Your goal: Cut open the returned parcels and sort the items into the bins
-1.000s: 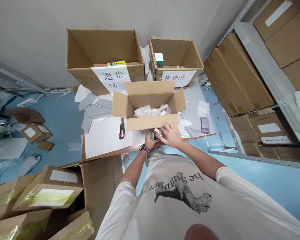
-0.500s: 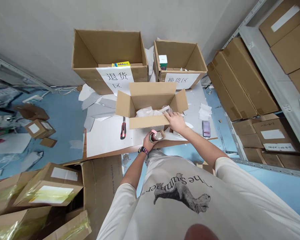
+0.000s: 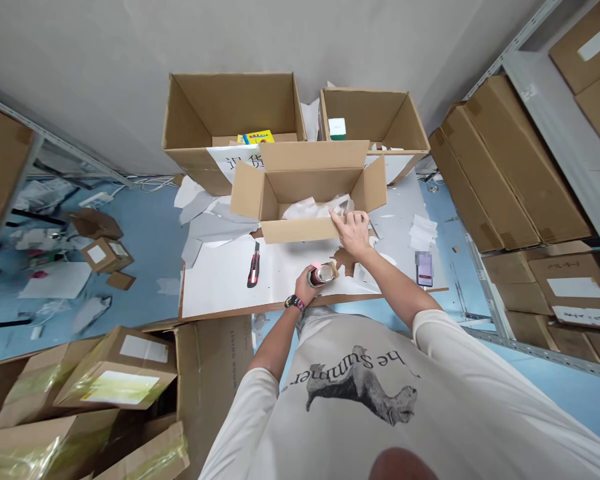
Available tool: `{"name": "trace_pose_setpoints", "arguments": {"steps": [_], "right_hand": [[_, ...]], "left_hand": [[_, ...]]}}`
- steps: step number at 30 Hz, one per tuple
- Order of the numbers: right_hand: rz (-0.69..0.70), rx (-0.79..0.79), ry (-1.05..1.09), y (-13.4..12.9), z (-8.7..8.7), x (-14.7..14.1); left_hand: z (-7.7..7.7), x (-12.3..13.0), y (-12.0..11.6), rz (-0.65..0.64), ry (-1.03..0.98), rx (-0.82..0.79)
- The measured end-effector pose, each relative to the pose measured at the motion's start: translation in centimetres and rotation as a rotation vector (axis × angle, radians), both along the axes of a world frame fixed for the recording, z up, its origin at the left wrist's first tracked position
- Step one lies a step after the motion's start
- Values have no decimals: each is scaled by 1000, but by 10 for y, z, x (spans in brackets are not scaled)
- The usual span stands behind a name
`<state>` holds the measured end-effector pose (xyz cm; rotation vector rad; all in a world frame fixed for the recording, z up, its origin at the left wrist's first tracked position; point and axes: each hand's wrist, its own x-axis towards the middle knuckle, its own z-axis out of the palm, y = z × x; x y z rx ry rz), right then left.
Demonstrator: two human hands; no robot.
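Note:
My left hand [image 3: 306,287] is wrapped round a dark red container with a silvery top [image 3: 325,274], close to the table's front edge. My right hand [image 3: 353,230] grips the near right rim of an open cardboard box [image 3: 300,231], thumb and fingers at its front flap. Crumpled clear and white packing [image 3: 316,207] lies inside this box, whose flaps are spread. A red and black box cutter [image 3: 253,265] rests on the white table top [image 3: 220,287] to the left. Torn brown cardboard [image 3: 347,261] lies below my right hand.
Two larger open boxes [image 3: 190,157] [image 3: 415,143] stand at the back, holding a yellow pack [image 3: 258,137] and a white-green carton [image 3: 337,129]. A phone [image 3: 424,270] lies at right. Taped boxes [image 3: 123,370] fill the lower left; shelving [image 3: 555,133] stands at right.
The open box has been lifted and shifted back by my right hand, showing torn cardboard beneath. My left hand still holds the container. The whole view has shifted slightly.

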<state>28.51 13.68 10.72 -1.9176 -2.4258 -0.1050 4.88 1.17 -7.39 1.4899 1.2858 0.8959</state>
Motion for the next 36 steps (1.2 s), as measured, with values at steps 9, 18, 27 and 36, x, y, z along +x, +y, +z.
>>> {"name": "trace_pose_setpoints", "arguments": {"steps": [9, 18, 27, 36], "right_hand": [[122, -30, 181, 6, 17, -19], [254, -326, 106, -88, -11, -52], [172, -308, -37, -84, -6, -72], [187, -319, 63, -98, 9, -77]], "left_hand": [[-4, 7, 19, 9, 3, -44], [-7, 2, 23, -17, 54, -148], [-15, 5, 20, -36, 160, -89], [-16, 7, 20, -3, 122, -56]]}}
